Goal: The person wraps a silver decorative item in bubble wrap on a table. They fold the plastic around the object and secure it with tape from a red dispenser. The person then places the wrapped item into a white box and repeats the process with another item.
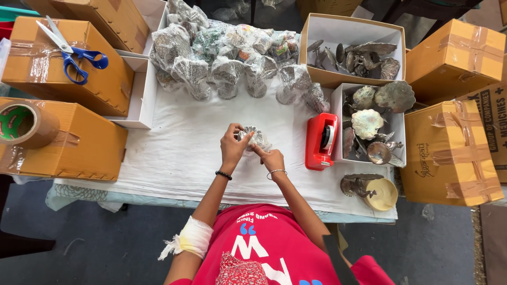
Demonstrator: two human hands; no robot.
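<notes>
Where both hands [252, 150] grip it, the wrapped item [254, 138] stays indistinct.

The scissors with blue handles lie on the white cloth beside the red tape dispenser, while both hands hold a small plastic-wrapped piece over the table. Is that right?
Not quite. In the head view the scissors lie on top of a taped cardboard box at the far left, not on the white cloth. The rest holds: the left hand and right hand hold the wrapped piece, and the red tape dispenser stands on the cloth.
</notes>
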